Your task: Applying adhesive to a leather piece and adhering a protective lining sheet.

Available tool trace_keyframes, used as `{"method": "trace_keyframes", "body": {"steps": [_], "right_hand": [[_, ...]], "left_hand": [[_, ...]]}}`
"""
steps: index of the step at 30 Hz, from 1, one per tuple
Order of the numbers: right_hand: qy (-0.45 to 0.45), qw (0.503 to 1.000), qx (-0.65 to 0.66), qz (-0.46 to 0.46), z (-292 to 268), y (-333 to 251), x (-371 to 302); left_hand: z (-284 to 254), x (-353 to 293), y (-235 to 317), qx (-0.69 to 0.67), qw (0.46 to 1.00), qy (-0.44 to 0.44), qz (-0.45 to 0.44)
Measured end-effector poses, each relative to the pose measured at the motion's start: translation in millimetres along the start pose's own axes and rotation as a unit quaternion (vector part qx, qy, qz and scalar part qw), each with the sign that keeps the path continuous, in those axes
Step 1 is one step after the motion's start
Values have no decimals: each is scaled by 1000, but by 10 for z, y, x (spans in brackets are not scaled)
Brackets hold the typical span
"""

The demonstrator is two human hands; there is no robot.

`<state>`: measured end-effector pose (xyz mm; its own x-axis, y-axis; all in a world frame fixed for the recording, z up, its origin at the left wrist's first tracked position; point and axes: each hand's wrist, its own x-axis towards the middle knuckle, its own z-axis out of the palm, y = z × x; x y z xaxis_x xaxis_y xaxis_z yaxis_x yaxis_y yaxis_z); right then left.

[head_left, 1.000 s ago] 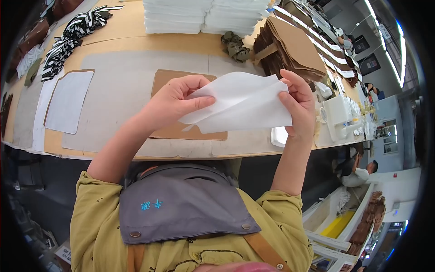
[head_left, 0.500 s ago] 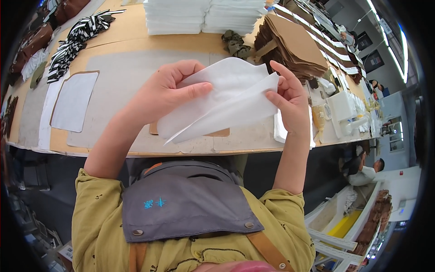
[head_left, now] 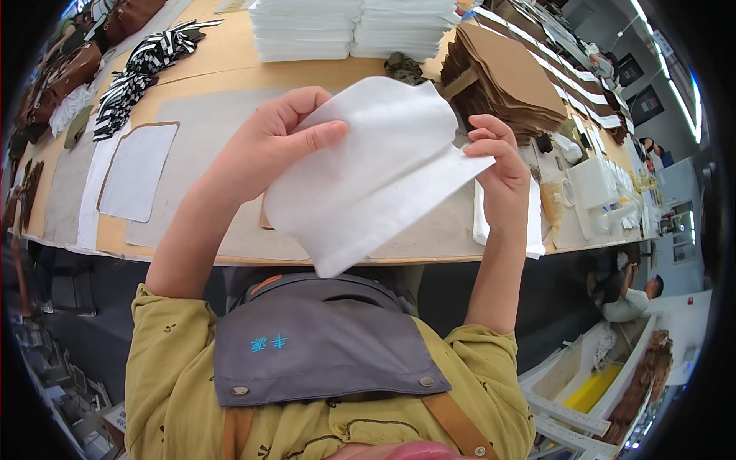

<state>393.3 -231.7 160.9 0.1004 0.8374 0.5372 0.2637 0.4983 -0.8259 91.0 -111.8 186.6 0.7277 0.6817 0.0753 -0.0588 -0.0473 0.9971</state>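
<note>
A thin white sheet (head_left: 376, 165) with rounded corners and a crease is held up above the near edge of the worktable. My left hand (head_left: 287, 142) pinches its left side, thumb on top and the fingers partly behind it. With closed fingertips my right hand (head_left: 502, 165) grips the right corner. Beneath the sheet, a sliver of a brown piece (head_left: 266, 221) shows on the table; the rest of it is hidden. To the left lies a white panel with a brown edge (head_left: 138, 172).
Tall white stacks (head_left: 303, 31) stand at the back of the table (head_left: 230, 73). A pile of brown panels (head_left: 506, 73) is at the back right, and striped black-and-white cloth (head_left: 142, 73) at the left. White sheets (head_left: 535, 222) lie by my right forearm. A person (head_left: 629, 295) sits far right.
The white sheet has opened out from its folded state, its lower corner dropping nearer to me. My right hand has moved slightly right and down with its corner.
</note>
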Motion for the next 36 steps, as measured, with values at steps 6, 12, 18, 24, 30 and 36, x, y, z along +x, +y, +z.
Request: {"method": "trace_keyframes", "body": {"steps": [6, 12, 18, 24, 30, 36], "right_hand": [[33, 999, -21, 37, -140, 75, -95], [62, 996, -27, 57, -176, 141, -170], [83, 994, -3, 71, -213, 256, -167], [87, 992, 31, 85, -203, 278, -175], [105, 988, 39, 107, -215, 300, -222], [111, 986, 49, 117, -251, 366, -309]], "left_hand": [[-29, 32, 19, -103, 994, 5, 20], [-89, 54, 11, -127, 990, 49, 30], [-147, 93, -21, -2, 996, 73, 58], [-146, 114, -16, 27, 994, 83, 67], [-134, 121, -2, 22, 993, 93, 64], [-123, 114, 84, 20, 996, 61, 57]]}}
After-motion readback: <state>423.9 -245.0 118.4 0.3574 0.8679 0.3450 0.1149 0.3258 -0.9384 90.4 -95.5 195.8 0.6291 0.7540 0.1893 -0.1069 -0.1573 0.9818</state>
